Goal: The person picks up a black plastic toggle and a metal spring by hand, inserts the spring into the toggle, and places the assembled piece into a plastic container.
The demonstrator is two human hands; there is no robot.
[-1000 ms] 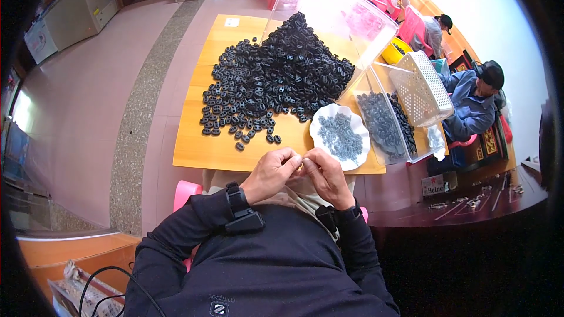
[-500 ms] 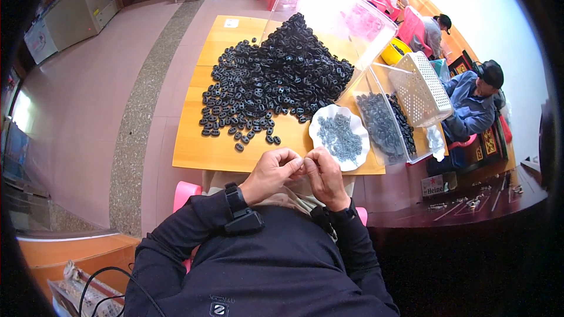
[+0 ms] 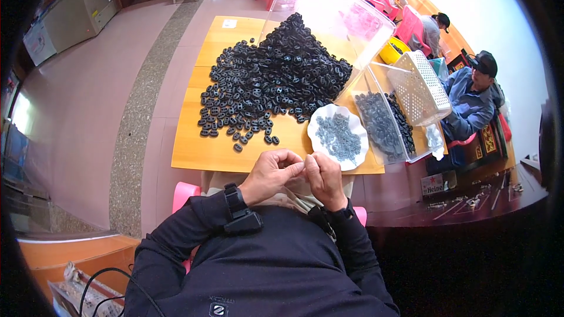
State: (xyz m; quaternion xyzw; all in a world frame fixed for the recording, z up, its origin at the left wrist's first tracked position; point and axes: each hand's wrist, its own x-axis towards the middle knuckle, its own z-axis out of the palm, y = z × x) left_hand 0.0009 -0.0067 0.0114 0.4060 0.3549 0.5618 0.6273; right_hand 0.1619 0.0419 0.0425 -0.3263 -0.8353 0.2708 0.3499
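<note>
My left hand (image 3: 272, 176) and my right hand (image 3: 325, 181) meet fingertip to fingertip just off the table's near edge, above my lap. Both have thumb and fingers pinched; whatever is between them is too small or hidden to make out. Just beyond my right hand stands a white scalloped dish (image 3: 315, 118) of small grey metal-looking pieces (image 3: 339, 138). Past my left hand spreads a large heap of black oval two-holed pieces (image 3: 276, 73), with a few loose ones (image 3: 238, 147) near the front.
The wooden table (image 3: 194, 141) carries a large clear bin (image 3: 352, 9) tipped on its side behind the heap. At right, a clear box (image 3: 414, 152) holds more black pieces, beside a white perforated basket (image 3: 420, 91). A seated person (image 3: 470, 97) and others work farther right.
My hands stay pinched together in nearly the same place; my right fingers have curled in slightly. The seated person at right has raised their head.
</note>
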